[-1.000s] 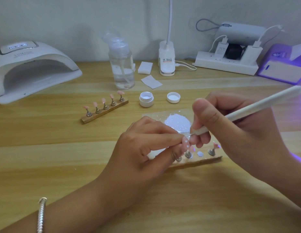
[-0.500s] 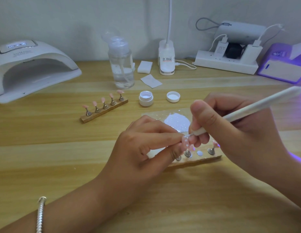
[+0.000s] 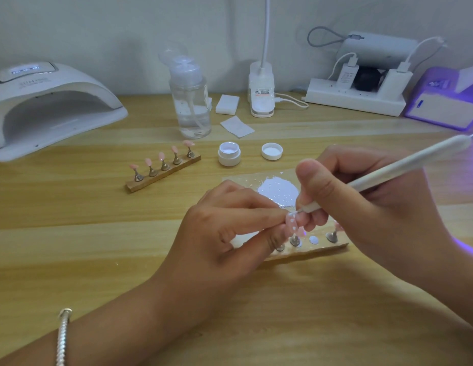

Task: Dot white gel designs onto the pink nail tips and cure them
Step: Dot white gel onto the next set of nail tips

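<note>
Over the wooden surface point(image 3: 71, 247), the right hand point(image 3: 375, 212) grips a white dotting pen point(image 3: 388, 173) with curled fingers. The left hand point(image 3: 225, 233) pinches a pink nail tip point(image 3: 292, 224) above the near wooden stand point(image 3: 314, 250). The pen's point meets the white-dotted tip.

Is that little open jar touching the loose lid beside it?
Apart. The head view shows a strip of bare wooden table between the jar and the lid.
</note>
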The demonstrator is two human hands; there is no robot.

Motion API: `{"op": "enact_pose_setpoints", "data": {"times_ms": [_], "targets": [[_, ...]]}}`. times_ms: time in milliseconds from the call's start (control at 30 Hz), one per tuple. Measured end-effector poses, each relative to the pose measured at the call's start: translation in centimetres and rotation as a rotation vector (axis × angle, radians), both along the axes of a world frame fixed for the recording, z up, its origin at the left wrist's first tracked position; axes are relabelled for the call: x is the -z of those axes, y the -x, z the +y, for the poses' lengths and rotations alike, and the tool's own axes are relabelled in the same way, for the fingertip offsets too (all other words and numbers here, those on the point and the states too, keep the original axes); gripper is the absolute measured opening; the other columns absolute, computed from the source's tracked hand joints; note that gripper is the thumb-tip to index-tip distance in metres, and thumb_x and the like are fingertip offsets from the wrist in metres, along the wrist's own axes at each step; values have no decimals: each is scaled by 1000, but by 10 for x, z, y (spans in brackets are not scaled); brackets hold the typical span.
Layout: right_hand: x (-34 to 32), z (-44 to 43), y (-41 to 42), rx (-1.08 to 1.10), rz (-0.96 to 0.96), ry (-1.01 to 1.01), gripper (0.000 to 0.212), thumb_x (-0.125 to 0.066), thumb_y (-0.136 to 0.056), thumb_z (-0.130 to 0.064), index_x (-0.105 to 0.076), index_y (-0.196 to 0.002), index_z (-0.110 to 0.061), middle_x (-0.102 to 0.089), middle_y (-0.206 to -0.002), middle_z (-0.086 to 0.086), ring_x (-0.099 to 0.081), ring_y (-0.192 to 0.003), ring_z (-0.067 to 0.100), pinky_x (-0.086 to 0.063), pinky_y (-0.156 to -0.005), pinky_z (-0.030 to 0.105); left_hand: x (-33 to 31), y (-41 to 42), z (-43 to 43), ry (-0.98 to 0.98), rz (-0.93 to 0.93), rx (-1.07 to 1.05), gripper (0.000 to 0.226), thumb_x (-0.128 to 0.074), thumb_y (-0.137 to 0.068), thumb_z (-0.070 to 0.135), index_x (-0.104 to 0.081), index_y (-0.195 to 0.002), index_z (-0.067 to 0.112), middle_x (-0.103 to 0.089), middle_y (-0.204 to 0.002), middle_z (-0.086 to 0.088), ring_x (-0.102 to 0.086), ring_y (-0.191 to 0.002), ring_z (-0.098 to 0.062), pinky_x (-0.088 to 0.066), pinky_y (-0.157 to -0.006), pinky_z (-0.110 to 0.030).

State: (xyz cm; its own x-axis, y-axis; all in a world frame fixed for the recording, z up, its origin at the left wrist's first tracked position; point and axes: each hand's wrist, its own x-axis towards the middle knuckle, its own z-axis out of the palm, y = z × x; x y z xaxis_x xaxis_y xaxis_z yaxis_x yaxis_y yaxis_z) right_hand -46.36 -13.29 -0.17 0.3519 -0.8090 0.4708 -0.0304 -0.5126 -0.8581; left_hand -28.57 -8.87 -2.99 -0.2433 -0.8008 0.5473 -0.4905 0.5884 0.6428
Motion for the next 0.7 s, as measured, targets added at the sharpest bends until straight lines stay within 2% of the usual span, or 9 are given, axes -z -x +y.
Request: {"op": "enact_pose_setpoints", "data": {"times_ms": [67, 200, 333, 467, 600, 700], "targets": [[-1, 0, 0, -1, -12, -3, 34, -64, -94, -28, -62, -64, -12, -63, -53, -2, -62, -46, 13, -45, -48, 16, 0, 0, 0, -6, -2, -3, 10, -66, -92, 29, -73, -90, 37, -70, -88, 17, -61, -87, -16, -46, -80, -30], [-6, -4, 2, 25, -44, 18, 34, -59, -94, -30, -62, -64, -14, -59, -52, -5, -63, -48, 17, -48, -46, 27, 0, 1, 0, -10, 4, -14, 13, -63, -92, 30, -75, -89, 35, -71, -89, 17, -61, -88, -16, -45, -81, -27], [-12, -12, 6, 38, -135, 32, 35, -58, -95, -26, -62, -62, -18, -57, -51, -4, -60, -46, 21, -48, -49, 27, 2, 0, 0, -20, 17, -35, 14, -64, -91, 29, -78, -90, 29, -72, -90, 17, -61, -89, -14, -44, -82, -24], [-15, -24, 14, 111, -161, 52, 30, -61, -94, -31, -63, -65, -21, -60, -54, -3, -61, -50, 21, -48, -53, 27, 3, 0, 0, -20, 30, -35, 15, -64, -92, 29, -78, -88, 29, -72, -92, 18, -62, -90, -14, -45, -82, -24], [-11, -49, 32, 302, -24, 98, 25, -66, -91, -47, -71, -81, -24, -74, -73, -6, -72, -71, 12, -55, -65, 23, 5, -1, -1, -21, 48, -45, 18, -64, -93, 31, -79, -85, 26, -73, -92, 20, -63, -91, -16, -47, -81, -28], [6, -71, 52, 434, 213, 61, 35, -54, -93, -61, -72, -98, -32, -76, -83, -13, -71, -85, 0, -52, -72, 14, 6, -1, -1, -10, 65, -47, 18, -64, -93, 30, -79, -86, 26, -73, -95, 22, -65, -93, -12, -48, -82, -28]]}}
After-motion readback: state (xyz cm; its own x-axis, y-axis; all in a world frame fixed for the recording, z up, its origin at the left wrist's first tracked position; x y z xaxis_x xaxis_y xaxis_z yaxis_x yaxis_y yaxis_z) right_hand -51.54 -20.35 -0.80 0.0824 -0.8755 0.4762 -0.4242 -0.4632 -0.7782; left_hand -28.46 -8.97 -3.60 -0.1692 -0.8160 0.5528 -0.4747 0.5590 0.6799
